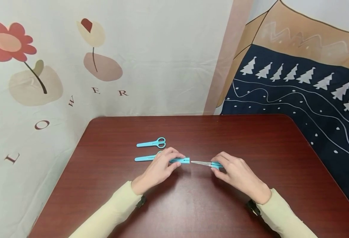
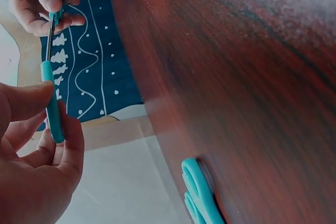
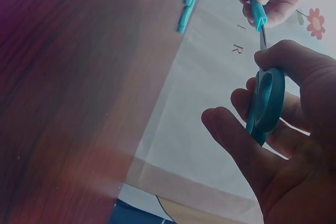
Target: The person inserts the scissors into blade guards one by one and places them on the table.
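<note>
In the head view my left hand (image 1: 163,164) pinches a light-blue scissors sheath (image 1: 185,160) between thumb and fingers, its open end facing right. My right hand (image 1: 237,172) grips a pair of scissors (image 1: 202,163) by the light-blue handles, the bare metal blades pointing left. The blade tip is right at the sheath's mouth, in line with it. From the right wrist, the handle loop (image 3: 278,98) shows between thumb and fingers. Both hands are above the table, and the left wrist view shows the sheath (image 2: 54,114) held along its length.
Two more light-blue scissors lie at the left of the dark red table (image 1: 109,198): sheathed scissors (image 1: 147,144) at the back, and another sheathed pair (image 1: 144,158), its handles partly hidden by my left hand. A printed curtain (image 1: 168,66) hangs behind the table.
</note>
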Motion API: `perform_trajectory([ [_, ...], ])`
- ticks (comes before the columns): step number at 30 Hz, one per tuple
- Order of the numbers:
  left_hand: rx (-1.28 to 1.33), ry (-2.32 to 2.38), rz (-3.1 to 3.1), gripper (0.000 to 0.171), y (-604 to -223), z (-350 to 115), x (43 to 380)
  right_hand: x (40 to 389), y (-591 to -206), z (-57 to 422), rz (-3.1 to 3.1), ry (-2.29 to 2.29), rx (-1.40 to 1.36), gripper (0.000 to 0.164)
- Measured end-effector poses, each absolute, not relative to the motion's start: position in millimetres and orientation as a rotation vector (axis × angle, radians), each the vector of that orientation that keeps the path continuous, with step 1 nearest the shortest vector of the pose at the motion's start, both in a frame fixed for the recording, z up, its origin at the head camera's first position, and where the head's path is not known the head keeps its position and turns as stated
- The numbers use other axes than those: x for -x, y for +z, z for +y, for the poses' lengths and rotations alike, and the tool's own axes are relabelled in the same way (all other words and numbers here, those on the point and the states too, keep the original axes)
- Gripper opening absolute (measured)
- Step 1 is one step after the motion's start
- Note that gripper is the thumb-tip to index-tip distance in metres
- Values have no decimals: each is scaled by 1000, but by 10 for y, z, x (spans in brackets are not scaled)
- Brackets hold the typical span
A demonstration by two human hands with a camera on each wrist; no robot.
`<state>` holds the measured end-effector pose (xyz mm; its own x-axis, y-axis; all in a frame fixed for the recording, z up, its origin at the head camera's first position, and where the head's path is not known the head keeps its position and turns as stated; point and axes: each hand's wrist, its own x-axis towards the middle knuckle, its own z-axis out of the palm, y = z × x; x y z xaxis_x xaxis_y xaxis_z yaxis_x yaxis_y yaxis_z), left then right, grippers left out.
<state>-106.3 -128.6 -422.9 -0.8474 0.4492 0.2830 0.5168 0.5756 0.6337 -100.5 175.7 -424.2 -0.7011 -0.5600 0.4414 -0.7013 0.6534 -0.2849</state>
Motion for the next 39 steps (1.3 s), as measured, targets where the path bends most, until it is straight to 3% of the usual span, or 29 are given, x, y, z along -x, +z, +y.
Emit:
perform_trajectory([
  [39,857,-1051,-2655,25,-4219,-1340,994,1042,-4209,1554,-2551,660,-1054,23],
])
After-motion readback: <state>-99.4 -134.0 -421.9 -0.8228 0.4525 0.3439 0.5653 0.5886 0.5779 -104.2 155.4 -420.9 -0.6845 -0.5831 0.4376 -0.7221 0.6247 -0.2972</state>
